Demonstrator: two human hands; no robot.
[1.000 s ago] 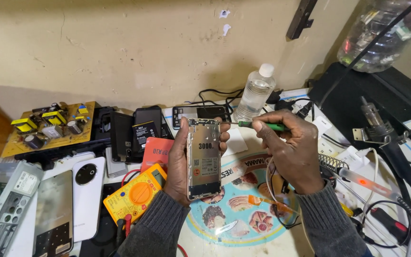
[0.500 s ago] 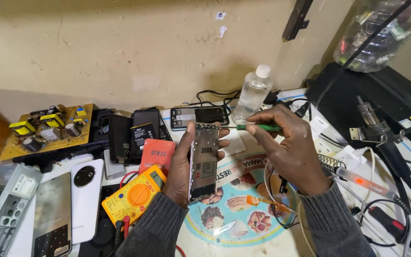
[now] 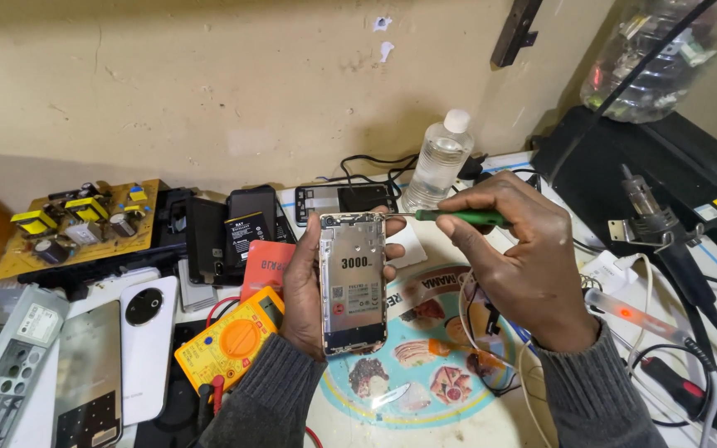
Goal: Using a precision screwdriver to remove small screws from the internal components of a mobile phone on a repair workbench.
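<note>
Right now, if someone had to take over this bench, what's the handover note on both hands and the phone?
Left hand: grips the opened phone upright, its back cover off, metal inner frame facing the camera.
Right hand: pinches a green-handled screwdriver, tip at the phone's top right corner.
Nearby: yellow multimeter by the left wrist, clear bottle behind, circuit board far left, white phone back lying flat.
Done: the back is already off.
Left: the frame is still on the phone; whether any screws are out cannot be told from this view.

Head camera looks down, close, onto the cluttered workbench (image 3: 425,423).
</note>
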